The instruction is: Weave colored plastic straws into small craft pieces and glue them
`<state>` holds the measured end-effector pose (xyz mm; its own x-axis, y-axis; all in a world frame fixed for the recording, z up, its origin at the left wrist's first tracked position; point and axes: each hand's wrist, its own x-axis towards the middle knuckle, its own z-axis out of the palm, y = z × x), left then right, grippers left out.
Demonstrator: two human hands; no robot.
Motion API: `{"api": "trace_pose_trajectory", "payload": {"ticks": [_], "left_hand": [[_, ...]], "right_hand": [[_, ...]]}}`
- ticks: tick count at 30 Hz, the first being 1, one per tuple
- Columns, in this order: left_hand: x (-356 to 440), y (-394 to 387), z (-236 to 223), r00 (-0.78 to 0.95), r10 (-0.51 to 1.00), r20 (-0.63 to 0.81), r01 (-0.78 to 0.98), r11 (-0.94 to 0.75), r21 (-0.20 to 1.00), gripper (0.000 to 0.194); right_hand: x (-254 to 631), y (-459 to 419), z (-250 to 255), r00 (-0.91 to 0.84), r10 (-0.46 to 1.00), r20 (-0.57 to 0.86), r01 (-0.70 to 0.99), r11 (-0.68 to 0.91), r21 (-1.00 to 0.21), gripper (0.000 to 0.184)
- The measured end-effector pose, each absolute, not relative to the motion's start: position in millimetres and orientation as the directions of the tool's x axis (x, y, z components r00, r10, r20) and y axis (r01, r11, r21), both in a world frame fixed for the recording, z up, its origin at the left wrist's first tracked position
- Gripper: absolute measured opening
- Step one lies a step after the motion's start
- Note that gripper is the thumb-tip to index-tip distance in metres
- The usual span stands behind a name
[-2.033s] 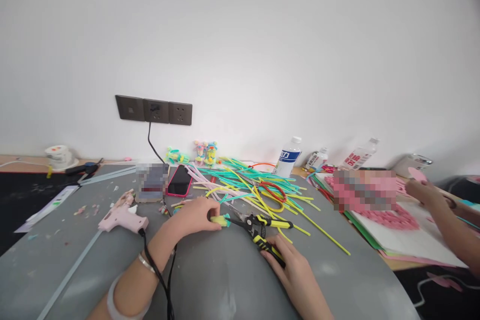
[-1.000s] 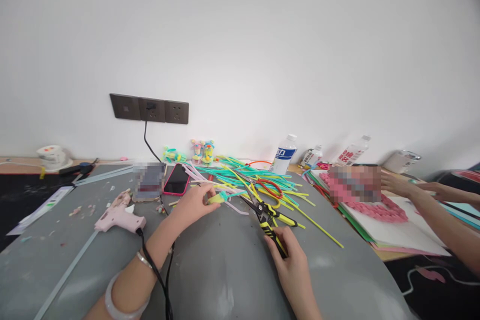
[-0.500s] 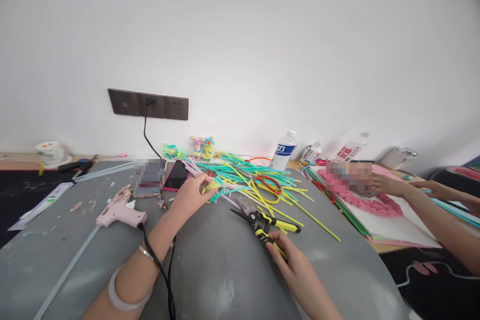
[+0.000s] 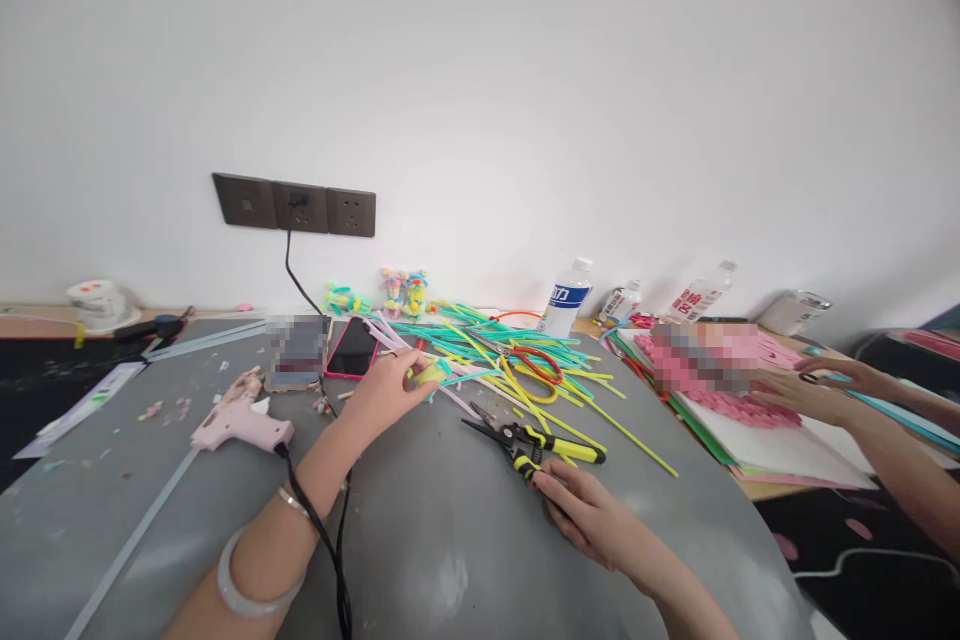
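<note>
Behind the worktop, a pale wall [image 4: 480, 90] is seen across the full width. Below it, a grey tabletop [image 4: 427, 560] is covered toward the back by a heap of fuzzy stems [image 4: 577, 358] in teal, yellow and lilac, apparently kept there so that the front is left as working room and the stems are within easy reach. At the right, a pink braided piece [image 4: 750, 408] is touched by another person's hands [image 4: 814, 395].

A pink glue gun [image 4: 244, 428] is laid on its side well left of the tools, presumably so that it is out of the way yet handy. Yellow-and-black pliers [image 4: 511, 433] are grasped by the right hand [image 4: 581, 510] around one handle only; the other handle is left free and spread apart, perhaps because no squeeze is being applied. Just beyond the pliers' tips, a small yellow-and-teal piece [image 4: 433, 373] is pinched in the fingers of the left hand [image 4: 394, 385], raised at the near edge of the heap. By the fingertips alone it is held, probably because it is so small; its underside cannot be made out.
</note>
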<state>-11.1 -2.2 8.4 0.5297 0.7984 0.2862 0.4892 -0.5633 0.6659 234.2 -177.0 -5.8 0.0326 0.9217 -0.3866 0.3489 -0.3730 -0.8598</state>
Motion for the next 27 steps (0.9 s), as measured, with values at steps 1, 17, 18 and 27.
{"api": "trace_pose_trajectory", "payload": {"ticks": [1, 17, 18, 27], "left_hand": [[-11, -3, 9, 0.541, 0.799, 0.263, 0.491, -0.554, 0.673, 0.018], [-13, -8, 1, 0.674, 0.738, 0.026, 0.507, -0.488, 0.711, 0.028], [-13, -8, 2, 0.678, 0.735, 0.026, 0.503, -0.489, 0.713, 0.029], [-14, -8, 2, 0.692, 0.722, 0.013, 0.497, -0.489, 0.717, 0.028]], "right_hand": [[235, -176, -8, 0.039, 0.933, -0.357, 0.35, -0.348, -0.87, 0.043], [233, -180, -3, 0.206, 0.978, 0.041, 0.941, -0.186, -0.282, 0.017], [233, -179, -1, 0.203, 0.978, 0.053, 0.952, -0.184, -0.243, 0.016], [241, -179, 20, 0.144, 0.989, 0.038, 0.989, -0.143, -0.026, 0.017]]}}
